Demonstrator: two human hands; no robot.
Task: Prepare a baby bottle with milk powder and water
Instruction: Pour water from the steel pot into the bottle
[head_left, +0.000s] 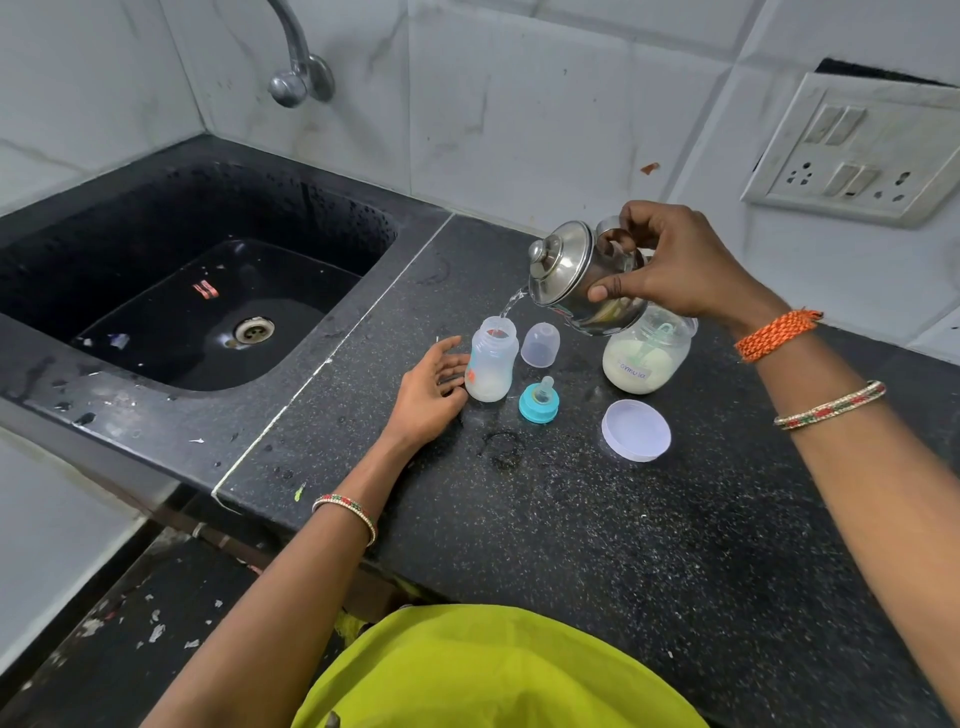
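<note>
My right hand (675, 260) clamped on kettle (576, 275), pouring into bottle (491, 366) on counter (571, 519). Left hand (431, 387) open beside it (not holding): thin stream may miss narrow neck, bottle may tip.

Jar label: on the white sticker on the powder jar (644, 358) we read handwritten "ormula"; whatever letter comes before it we cannot make out.
Bottle print: the baby bottle (491, 364) carries coloured markings that we cannot read.
</note>
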